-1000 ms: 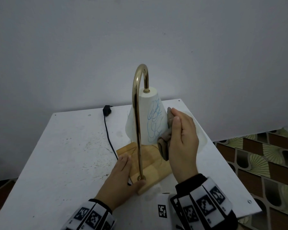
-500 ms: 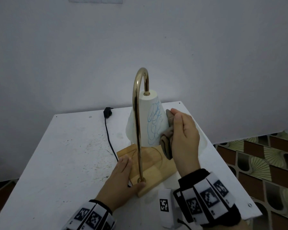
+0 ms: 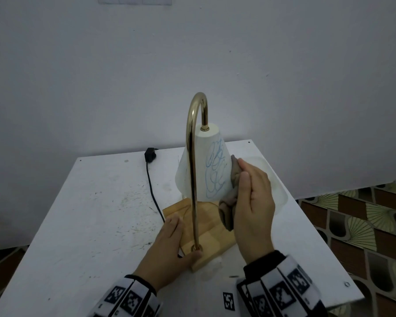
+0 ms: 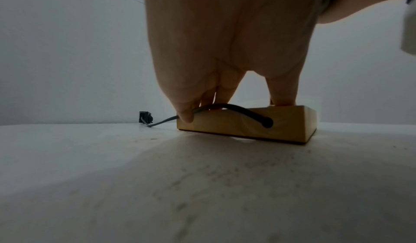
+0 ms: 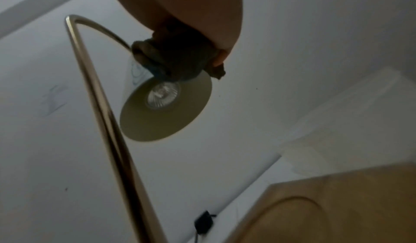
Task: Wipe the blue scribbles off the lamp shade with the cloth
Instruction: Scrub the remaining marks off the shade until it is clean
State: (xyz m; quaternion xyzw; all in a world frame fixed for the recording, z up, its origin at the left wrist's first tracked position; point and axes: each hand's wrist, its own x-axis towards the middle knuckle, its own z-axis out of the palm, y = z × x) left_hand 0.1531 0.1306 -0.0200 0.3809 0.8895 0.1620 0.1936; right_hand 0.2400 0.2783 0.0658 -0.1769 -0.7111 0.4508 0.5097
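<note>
Fingers (image 3: 244, 172) of the right hand (image 3: 253, 209) curl round the cloth (image 3: 229, 202) and press it to the right flank of the shade (image 3: 198, 156).
Left hand (image 3: 167, 250) lies with fairly straight fingers on the near left of the wooden base (image 3: 212, 225), thumb by the foot of the brass arm (image 3: 193, 156). Blue scribbles (image 3: 215, 170) cover the shade's near face, just left of the cloth. Its cord (image 3: 152, 191) runs far-left along the white table (image 3: 89, 225) to a black switch (image 3: 150, 154).

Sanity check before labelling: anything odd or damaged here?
Blue scribbles still cover the lamp shade, beside the cloth. The table is scuffed with dark marks. Nothing looks broken or tipped.
</note>
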